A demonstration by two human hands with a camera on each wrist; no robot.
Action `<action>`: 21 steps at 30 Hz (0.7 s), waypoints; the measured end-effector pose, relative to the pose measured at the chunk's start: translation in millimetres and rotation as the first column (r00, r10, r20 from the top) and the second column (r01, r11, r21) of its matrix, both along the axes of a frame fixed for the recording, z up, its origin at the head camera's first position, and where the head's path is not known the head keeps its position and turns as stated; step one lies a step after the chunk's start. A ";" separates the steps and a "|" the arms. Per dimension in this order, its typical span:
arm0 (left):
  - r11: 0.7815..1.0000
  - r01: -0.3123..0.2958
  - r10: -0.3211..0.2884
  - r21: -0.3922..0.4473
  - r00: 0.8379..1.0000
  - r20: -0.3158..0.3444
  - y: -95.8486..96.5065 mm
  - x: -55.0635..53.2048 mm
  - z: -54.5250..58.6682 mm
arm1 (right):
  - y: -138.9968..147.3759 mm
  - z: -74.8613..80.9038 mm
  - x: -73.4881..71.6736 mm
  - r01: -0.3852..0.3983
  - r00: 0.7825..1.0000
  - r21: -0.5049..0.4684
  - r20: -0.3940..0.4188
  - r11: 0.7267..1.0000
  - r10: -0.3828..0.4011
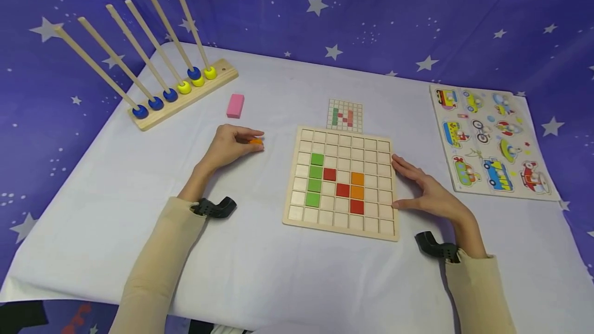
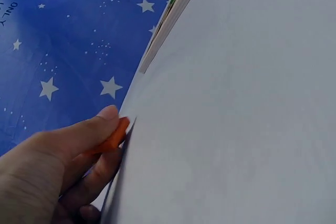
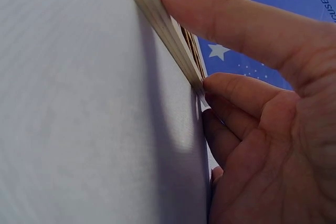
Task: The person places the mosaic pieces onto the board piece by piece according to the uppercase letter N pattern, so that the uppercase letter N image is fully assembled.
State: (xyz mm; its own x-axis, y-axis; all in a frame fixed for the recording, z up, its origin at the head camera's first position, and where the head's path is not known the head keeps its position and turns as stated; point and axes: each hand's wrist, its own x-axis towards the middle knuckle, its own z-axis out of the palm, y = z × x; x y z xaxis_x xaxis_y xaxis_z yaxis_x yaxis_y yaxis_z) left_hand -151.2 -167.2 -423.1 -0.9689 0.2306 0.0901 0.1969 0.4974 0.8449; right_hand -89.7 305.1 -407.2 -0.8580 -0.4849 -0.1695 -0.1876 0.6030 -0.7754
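My left hand point(image 1: 228, 144) is over the table left of the board, pinching an orange tile point(image 2: 116, 136) between thumb and fingers. In the head view that tile is mostly hidden by the fingers. A square wooden grid board point(image 1: 341, 223) lies in the middle. Several green tiles point(image 1: 315, 171) form a column on it, beside three red tiles point(image 1: 342, 190) stepping down to the right and two orange tiles point(image 1: 357, 179). Thumb and fingertips of my right hand point(image 1: 429, 195) touch the board's right edge, the fingers fairly straight. The right wrist view shows this wooden edge point(image 3: 173, 45) against the thumb.
A small pattern card point(image 1: 345, 115) touches the board's far edge. A pink block point(image 1: 235, 106) lies near the left hand. Back left stands a wooden bead rack point(image 1: 185, 98) with tall pegs and blue and yellow beads. A vehicle picture puzzle point(image 1: 494, 143) lies at the right.
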 end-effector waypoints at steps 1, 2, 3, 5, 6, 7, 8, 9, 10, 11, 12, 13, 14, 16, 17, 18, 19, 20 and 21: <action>0.999 -0.029 0.029 0.016 1.000 -0.002 3.1 -1.9 -0.7 | 0.7 -0.1 0.1 0.002 1.000 0.002 0.000 1.000 -0.002; 0.998 -0.051 0.051 0.037 0.999 -0.001 6.5 -4.0 -1.5 | 1.4 -0.1 0.3 0.003 1.000 0.004 0.002 1.000 -0.003; 0.996 -0.067 0.067 0.062 0.998 0.004 10.2 -6.4 -2.5 | 2.1 -0.3 0.6 0.005 1.000 0.005 0.001 1.000 -0.005; 0.990 -0.086 0.084 0.109 0.996 0.021 19.0 -10.4 -3.2 | 3.3 -0.3 1.3 0.008 1.000 0.004 0.004 1.000 -0.008; 0.988 -0.081 0.077 0.134 0.996 0.034 23.9 -12.5 -3.2 | 3.7 -0.4 1.7 0.010 1.000 0.003 0.007 1.000 -0.010; 0.986 -0.074 0.068 0.151 0.997 0.046 29.3 -14.4 -3.0 | 3.9 -0.5 1.9 0.012 1.000 0.000 0.008 1.000 -0.012; 0.984 -0.063 0.053 0.168 0.997 0.063 35.2 -16.2 -2.7 | 4.0 -0.7 2.1 0.013 1.000 -0.002 0.008 1.000 -0.013; 0.981 -0.051 0.037 0.187 0.996 0.079 41.3 -17.9 -2.2 | 3.9 -0.8 2.3 0.014 1.000 -0.005 0.010 1.000 -0.014; 0.979 -0.040 0.021 0.201 0.995 0.095 47.7 -19.3 -0.7 | 3.5 -1.0 2.4 0.015 1.000 -0.006 0.013 1.000 -0.014; 0.976 -0.030 0.005 0.216 0.994 0.113 54.0 -20.8 0.7 | 2.9 -1.2 2.2 0.020 1.000 -0.005 0.016 1.000 -0.019; 0.973 -0.015 -0.015 0.229 0.992 0.128 60.4 -22.2 2.5 | 2.5 -1.5 2.1 0.020 1.000 -0.003 0.018 1.000 -0.020; 0.970 -0.004 -0.032 0.242 0.989 0.144 67.0 -23.0 4.9 | 2.0 -1.8 1.9 0.019 1.000 0.000 0.017 1.000 -0.019; 0.968 0.006 -0.048 0.253 0.985 0.163 73.5 -23.7 7.6 | 1.7 -2.1 1.6 0.018 1.000 0.004 0.018 1.000 -0.018; 0.965 0.030 -0.084 0.260 0.977 0.197 86.7 -24.3 14.1 | 1.0 -2.1 1.1 0.015 1.000 0.009 0.017 1.000 -0.015; 0.964 0.043 -0.101 0.261 0.972 0.214 93.4 -24.0 17.5 | 0.8 -2.0 0.8 0.013 1.000 0.009 0.014 1.000 -0.013; 0.963 0.060 -0.122 0.263 0.966 0.226 100.3 -23.6 20.9 | 0.7 -1.9 0.5 0.007 1.000 0.010 0.010 1.000 -0.007; 0.962 0.078 -0.142 0.262 0.962 0.235 107.6 -22.9 24.2 | 0.5 -1.6 0.0 0.004 1.000 0.008 0.006 1.000 -0.004; 0.960 0.096 -0.162 0.263 0.957 0.241 114.6 -22.3 27.2 | 0.3 -1.2 -0.3 0.002 1.000 0.007 0.004 1.000 -0.002; 0.956 0.119 -0.187 0.269 0.952 0.242 121.6 -21.6 29.9 | -0.1 -0.8 -0.6 0.001 1.000 0.005 0.002 1.000 -0.001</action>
State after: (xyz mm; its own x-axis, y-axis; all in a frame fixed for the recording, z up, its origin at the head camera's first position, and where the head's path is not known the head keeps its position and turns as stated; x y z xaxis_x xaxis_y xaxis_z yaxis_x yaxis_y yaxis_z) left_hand -172.8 -45.6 -393.2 -0.9204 0.3808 -0.0883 0.0090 0.2464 0.9691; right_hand -90.3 305.1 -408.0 -0.8578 -0.4836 -0.1742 -0.1854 0.6071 -0.7727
